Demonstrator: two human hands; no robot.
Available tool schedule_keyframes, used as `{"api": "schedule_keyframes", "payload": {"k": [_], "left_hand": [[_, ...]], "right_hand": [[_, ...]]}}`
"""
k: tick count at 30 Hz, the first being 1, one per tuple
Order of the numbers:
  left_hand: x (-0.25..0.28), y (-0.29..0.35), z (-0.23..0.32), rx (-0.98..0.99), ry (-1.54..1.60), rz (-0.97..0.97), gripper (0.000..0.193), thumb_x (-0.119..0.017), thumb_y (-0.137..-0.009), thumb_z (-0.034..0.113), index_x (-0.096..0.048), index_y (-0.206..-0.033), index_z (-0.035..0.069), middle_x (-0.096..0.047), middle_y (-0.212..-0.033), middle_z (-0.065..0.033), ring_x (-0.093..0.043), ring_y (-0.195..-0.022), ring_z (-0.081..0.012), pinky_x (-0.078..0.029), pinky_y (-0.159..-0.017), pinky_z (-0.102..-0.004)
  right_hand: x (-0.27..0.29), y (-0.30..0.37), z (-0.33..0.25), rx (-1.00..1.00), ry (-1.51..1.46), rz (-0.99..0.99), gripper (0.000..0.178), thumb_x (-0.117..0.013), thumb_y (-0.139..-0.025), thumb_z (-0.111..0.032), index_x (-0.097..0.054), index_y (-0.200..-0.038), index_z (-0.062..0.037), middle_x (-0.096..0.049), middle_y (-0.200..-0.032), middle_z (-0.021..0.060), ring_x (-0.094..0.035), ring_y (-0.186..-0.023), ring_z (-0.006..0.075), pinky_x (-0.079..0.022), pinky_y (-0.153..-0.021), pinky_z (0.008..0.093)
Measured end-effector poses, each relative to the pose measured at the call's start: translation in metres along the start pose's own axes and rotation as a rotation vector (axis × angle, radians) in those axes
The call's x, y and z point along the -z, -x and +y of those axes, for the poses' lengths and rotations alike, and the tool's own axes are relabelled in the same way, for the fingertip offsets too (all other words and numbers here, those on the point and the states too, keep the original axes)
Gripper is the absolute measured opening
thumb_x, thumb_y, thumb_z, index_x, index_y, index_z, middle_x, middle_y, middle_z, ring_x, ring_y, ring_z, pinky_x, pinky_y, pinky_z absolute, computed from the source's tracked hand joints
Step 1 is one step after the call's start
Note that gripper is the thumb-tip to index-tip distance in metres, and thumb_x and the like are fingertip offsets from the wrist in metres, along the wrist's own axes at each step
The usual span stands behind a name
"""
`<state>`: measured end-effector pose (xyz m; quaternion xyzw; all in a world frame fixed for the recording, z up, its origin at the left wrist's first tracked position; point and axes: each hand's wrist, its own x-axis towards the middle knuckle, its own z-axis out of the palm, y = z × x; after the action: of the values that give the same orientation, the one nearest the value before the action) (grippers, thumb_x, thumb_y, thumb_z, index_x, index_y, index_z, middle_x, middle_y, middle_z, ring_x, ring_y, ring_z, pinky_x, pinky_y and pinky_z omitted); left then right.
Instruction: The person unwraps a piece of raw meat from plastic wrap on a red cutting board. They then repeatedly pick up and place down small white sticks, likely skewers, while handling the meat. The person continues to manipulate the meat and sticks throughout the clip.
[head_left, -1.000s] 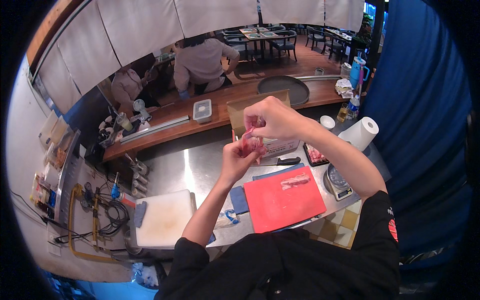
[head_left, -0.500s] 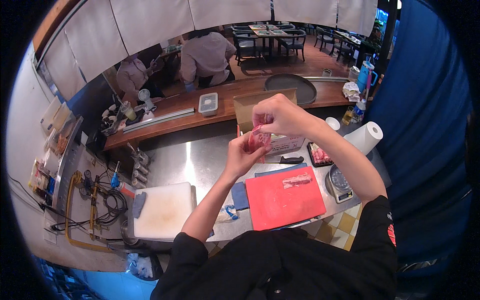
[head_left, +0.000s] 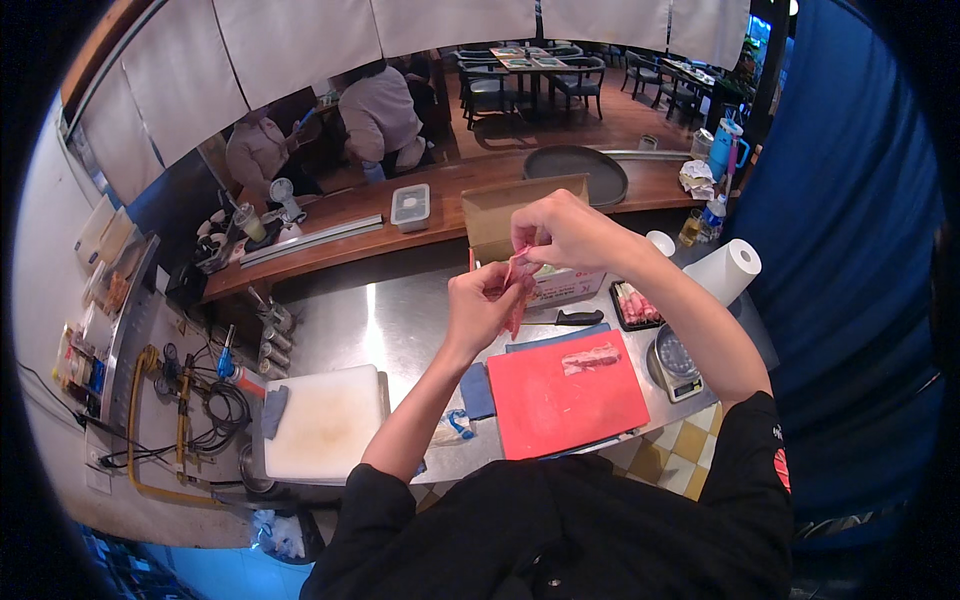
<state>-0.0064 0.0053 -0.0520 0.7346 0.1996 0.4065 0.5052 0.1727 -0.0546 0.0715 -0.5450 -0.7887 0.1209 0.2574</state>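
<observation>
Over the red cutting board (head_left: 550,410), my left hand (head_left: 478,308) and my right hand (head_left: 568,237) meet at a thin strip of bacon (head_left: 515,320). Both pinch it, the right at its upper end. The strip's lower part hangs below my left fingers. Another streaky bacon slice (head_left: 592,358) lies flat near the far right of the board. Behind my hands stands an open cardboard box (head_left: 492,218), its contents mostly hidden. A black-handled knife (head_left: 580,318) lies just beyond the board.
To the right are a black tray of pink-and-white pieces (head_left: 638,304), a scale (head_left: 680,372) and a paper towel roll (head_left: 728,268). A white cutting board (head_left: 325,425) is at left. A wooden counter (head_left: 440,222) carries a lidded container (head_left: 411,207); two people are beyond it.
The bacon between my hands has turned from a broad face to a narrow hanging strip. My left hand has shifted slightly left. The view has moved a little, and one person beyond leans lower.
</observation>
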Motion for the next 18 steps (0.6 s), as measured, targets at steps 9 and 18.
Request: {"api": "schedule_keyframes", "payload": {"k": [9,18], "left_hand": [[0.0,0.005,-0.002,0.048,0.202,-0.005,0.01,-0.07,-0.095,0.004,-0.074,-0.1,-0.004,-0.074,-0.078,-0.0059,-0.064,-0.063,-0.0061,-0.05,-0.054,-0.022],[0.008,0.007,-0.002,0.079,0.22,-0.031,0.012,-0.069,-0.097,0.007,-0.074,-0.1,-0.003,-0.07,-0.07,-0.0053,-0.064,-0.054,-0.0089,-0.047,-0.046,-0.0233]], "right_hand": [[-0.008,-0.005,0.019,-0.057,-0.086,-0.151,0.012,-0.072,-0.087,-0.006,-0.066,-0.094,0.0026,-0.072,-0.08,0.0119,-0.07,-0.073,0.0201,-0.056,-0.069,0.0351],[-0.002,-0.007,0.032,-0.287,-0.515,-0.415,0.017,-0.073,-0.093,-0.01,-0.071,-0.102,0.0027,-0.075,-0.089,0.0068,-0.069,-0.078,0.0099,-0.058,-0.068,0.0264]]}}
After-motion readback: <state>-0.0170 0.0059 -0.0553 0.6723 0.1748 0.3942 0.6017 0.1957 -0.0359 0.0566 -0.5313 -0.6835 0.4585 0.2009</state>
